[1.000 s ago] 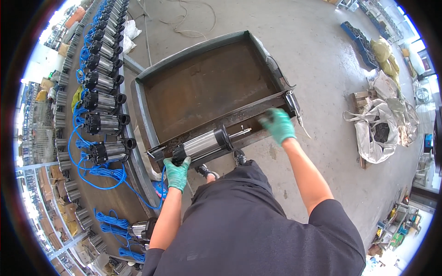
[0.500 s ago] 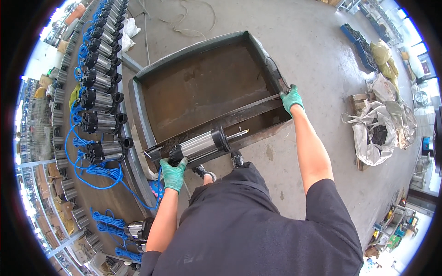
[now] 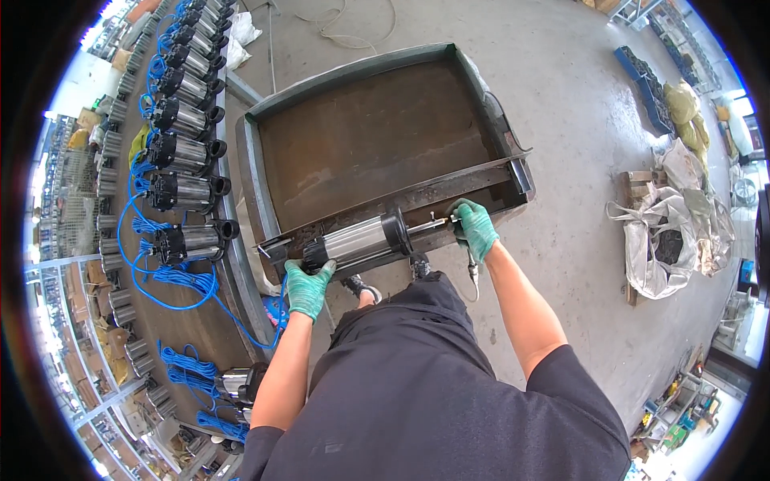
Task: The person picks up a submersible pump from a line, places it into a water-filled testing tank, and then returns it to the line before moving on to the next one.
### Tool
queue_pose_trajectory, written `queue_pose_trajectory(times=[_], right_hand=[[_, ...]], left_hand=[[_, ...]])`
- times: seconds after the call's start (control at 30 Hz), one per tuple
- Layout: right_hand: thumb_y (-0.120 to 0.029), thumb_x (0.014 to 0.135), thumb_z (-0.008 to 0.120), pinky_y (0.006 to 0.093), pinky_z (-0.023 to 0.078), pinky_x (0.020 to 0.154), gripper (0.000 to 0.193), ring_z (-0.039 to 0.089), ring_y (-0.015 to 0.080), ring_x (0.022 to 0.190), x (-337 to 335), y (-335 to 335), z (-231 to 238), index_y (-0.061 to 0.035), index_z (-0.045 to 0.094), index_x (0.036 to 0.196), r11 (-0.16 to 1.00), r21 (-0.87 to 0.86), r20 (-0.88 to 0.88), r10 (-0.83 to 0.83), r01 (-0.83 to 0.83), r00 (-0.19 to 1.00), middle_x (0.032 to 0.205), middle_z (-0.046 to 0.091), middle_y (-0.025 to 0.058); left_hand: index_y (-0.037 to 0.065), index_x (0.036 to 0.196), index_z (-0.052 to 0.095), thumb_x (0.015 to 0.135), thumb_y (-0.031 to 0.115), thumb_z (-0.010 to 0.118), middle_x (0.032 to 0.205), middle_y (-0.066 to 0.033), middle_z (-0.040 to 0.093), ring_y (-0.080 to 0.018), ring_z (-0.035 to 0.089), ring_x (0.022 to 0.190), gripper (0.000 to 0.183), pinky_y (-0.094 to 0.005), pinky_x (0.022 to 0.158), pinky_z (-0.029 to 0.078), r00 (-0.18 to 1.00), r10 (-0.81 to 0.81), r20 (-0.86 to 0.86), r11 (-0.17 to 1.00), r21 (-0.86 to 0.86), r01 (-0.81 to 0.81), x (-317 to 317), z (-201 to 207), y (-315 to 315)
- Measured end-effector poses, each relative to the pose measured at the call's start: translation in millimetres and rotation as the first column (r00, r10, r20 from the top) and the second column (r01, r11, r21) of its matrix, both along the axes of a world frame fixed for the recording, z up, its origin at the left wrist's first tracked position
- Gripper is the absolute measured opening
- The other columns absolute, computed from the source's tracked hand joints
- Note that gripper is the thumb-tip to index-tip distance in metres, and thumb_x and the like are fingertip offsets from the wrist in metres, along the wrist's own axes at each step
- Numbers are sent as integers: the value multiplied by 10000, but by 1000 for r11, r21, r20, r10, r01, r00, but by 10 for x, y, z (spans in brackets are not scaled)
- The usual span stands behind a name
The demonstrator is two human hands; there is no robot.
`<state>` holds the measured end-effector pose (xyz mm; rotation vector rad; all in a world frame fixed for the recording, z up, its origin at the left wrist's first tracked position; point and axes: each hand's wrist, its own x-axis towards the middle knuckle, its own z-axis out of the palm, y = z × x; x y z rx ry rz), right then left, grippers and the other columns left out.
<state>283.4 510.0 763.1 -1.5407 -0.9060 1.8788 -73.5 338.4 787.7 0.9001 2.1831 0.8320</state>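
A shiny metal cylinder with black end caps, a pump motor body (image 3: pixel 357 241), lies across the near rim of a large rusty steel tray (image 3: pixel 377 136). My left hand (image 3: pixel 306 287), in a green glove, grips its left black end. My right hand (image 3: pixel 475 228), also gloved green, closes around the thin shaft sticking out of its right end. Both forearms come up from the lower edge over my dark shirt.
A long bench on the left carries a row of finished pump motors (image 3: pixel 186 192) with coiled blue cables (image 3: pixel 188 282). White sacks (image 3: pixel 667 240) and a wooden pallet sit on the concrete floor at right. A blue crate (image 3: pixel 642 72) stands at the far right.
My right hand moved from the tray's right corner back left onto the shaft at the cylinder's right end. The left hand stayed on the left end.
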Motion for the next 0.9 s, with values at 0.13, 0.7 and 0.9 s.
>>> queue_pose_trajectory(times=[0.13,0.7,0.9], right_hand=[[-158,971,471,289,340,426,206,459,115,486,-95,37,-36,-94,662,927,999,-33,-44,15,-17,999,673,541,9],[-210,976,484,310,350,406,238,459,146,461,-223,55,-96,-85,627,832,999,-44,45,-29,31,999,633,525,32],[-167,979,461,288,348,435,211,466,127,504,-177,33,-40,-106,623,858,999,-54,7,-1,1,1000,661,522,15]], left_hand=[[-16,1159,506,803,247,925,1056,-143,709,-225,665,913,610,-365,859,547,999,-25,-32,999,-28,24,-48,-23,-12],[-19,1081,552,745,307,955,953,-151,738,-254,689,825,618,-390,803,555,988,-12,-154,996,-87,-1,31,183,52],[-16,1124,535,780,254,936,1018,-135,725,-235,680,885,593,-370,842,551,996,-9,-86,998,-58,4,-14,36,15]])
